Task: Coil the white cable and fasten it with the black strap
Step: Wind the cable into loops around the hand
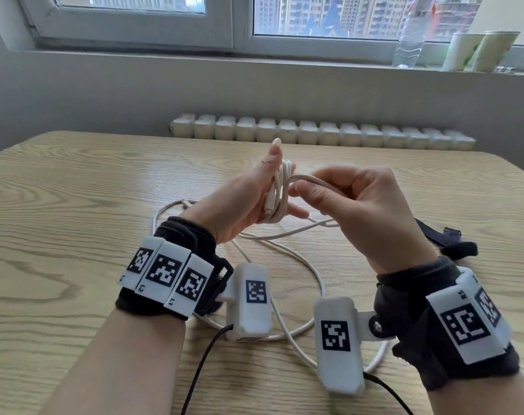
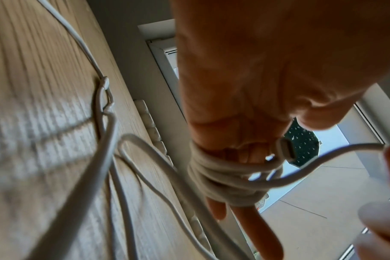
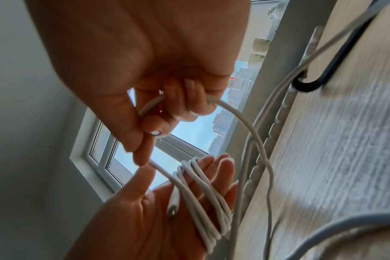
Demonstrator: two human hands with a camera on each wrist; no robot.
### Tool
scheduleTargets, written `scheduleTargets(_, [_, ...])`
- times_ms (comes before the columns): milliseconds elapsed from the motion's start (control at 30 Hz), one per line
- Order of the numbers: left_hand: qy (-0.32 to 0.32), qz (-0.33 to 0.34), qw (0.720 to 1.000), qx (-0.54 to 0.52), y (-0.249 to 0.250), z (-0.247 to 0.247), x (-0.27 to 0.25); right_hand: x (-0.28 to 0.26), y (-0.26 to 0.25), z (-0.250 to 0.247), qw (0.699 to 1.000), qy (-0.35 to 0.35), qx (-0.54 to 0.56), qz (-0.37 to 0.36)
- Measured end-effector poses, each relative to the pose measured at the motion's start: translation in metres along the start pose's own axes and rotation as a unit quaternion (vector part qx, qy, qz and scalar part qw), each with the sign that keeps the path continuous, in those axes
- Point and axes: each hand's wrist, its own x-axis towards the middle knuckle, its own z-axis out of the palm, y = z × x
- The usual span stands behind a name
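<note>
Above the pale wood-grain worktop (image 1: 75, 187), the left hand (image 1: 239, 202) is held palm-up with straight fingers, several turns of the thin white cable (image 3: 203, 197) wound round them and a plug end lying across the palm. The right hand (image 1: 365, 211) pinches the running strand, its grip clamped on the cable just beside the coil. Loose loops trail over the worktop beneath both wrists. The black fabric strap (image 1: 443, 238) lies behind the right wrist, partly hidden. A clear plastic bottle (image 1: 410, 34) and two paper cups (image 1: 479, 50) stand on the windowsill.
</note>
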Motion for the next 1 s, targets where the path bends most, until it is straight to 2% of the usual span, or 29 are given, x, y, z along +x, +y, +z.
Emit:
scheduleTargets(200, [-0.026, -0.018, 0.997, 0.072, -0.001, 0.003, -0.002, 0.004, -0.002, -0.004, 0.998, 0.064, 0.01, -0.021])
scheduleTargets(333, [-0.048, -0.02, 0.997, 0.065, -0.003, 0.0, 0.0, 0.006, 0.002, -0.01, 0.994, 0.108, -0.017, -0.02])
scheduleTargets(433, [-0.073, -0.018, 0.995, 0.06, -0.002, 0.0, -0.001, 0.008, 0.004, -0.011, 0.992, 0.126, -0.006, -0.015])
scheduleTargets(600, [-0.11, 0.004, 0.987, 0.117, -0.003, -0.002, -0.002, 0.01, 0.009, -0.011, 0.991, 0.134, -0.004, -0.022])
scheduleTargets(667, [-0.102, 0.018, 0.986, 0.127, -0.003, -0.002, -0.002, 0.01, 0.01, -0.012, 0.99, 0.137, -0.004, -0.023])
scheduleTargets(800, [-0.046, 0.06, 0.991, 0.114, -0.004, -0.004, 0.0, 0.01, 0.012, -0.011, 0.989, 0.147, -0.001, -0.02])
scheduleTargets(1000, [-0.041, 0.067, 0.995, 0.069, -0.003, -0.003, -0.002, 0.011, 0.015, -0.012, 0.979, 0.198, 0.037, 0.017])
